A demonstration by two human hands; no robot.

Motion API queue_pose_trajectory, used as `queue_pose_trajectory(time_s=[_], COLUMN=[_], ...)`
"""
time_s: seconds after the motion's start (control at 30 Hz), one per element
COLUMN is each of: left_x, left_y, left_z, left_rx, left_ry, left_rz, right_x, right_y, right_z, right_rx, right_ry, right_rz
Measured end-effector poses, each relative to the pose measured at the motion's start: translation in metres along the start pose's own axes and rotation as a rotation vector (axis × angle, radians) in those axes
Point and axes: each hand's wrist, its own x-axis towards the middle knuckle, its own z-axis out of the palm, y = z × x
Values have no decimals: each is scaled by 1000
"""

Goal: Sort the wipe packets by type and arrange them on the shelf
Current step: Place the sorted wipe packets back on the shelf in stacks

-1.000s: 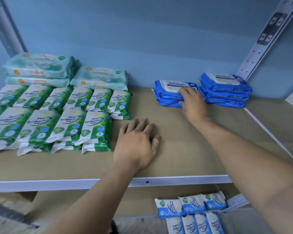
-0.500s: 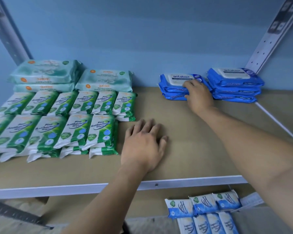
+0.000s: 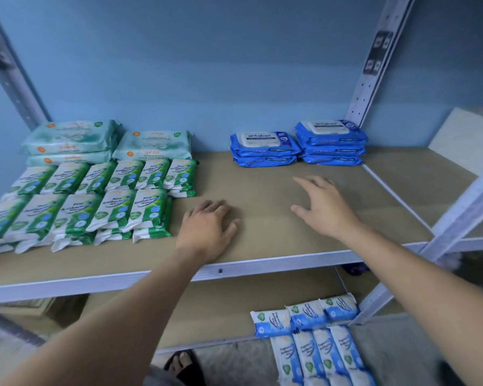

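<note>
On the brown shelf (image 3: 262,235), two stacks of dark blue antabax packets (image 3: 265,149) (image 3: 331,140) stand at the back right, side by side. Pale teal packets (image 3: 154,146) lie at the back left, with rows of green pine packets (image 3: 101,201) in front of them. My left hand (image 3: 207,229) rests flat on the shelf beside the green rows. My right hand (image 3: 322,207) hovers with spread fingers in front of the blue stacks and holds nothing.
Light blue and white packets (image 3: 307,319) lie on a lower shelf at the bottom right. Metal uprights (image 3: 374,59) (image 3: 457,215) frame the shelf on the right, another upright (image 3: 9,71) on the left. A sandalled foot (image 3: 181,366) shows below.
My right hand has let go of the left blue stack and pulled back toward me, fingers spread. The left hand has stayed put on the shelf.
</note>
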Motion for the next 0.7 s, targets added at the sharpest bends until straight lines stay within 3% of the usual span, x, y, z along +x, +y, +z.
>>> queue_pose_trajectory(time_s=[0.33, 0.5, 0.6, 0.7], left_x=[-74, -113, -130, -135], left_y=[66, 98, 103, 100], left_z=[1, 12, 36, 69], left_rx=[-261, -397, -358, -312], left_ry=[91, 182, 113, -34], left_rz=[160, 216, 234, 132], right_x=[-131, -175, -195, -215], right_y=[11, 33, 60, 92], right_z=[-6, 10, 31, 59], right_rx=[96, 158, 194, 227], right_ry=[133, 160, 100, 21], right_rz=[-16, 86, 186, 285])
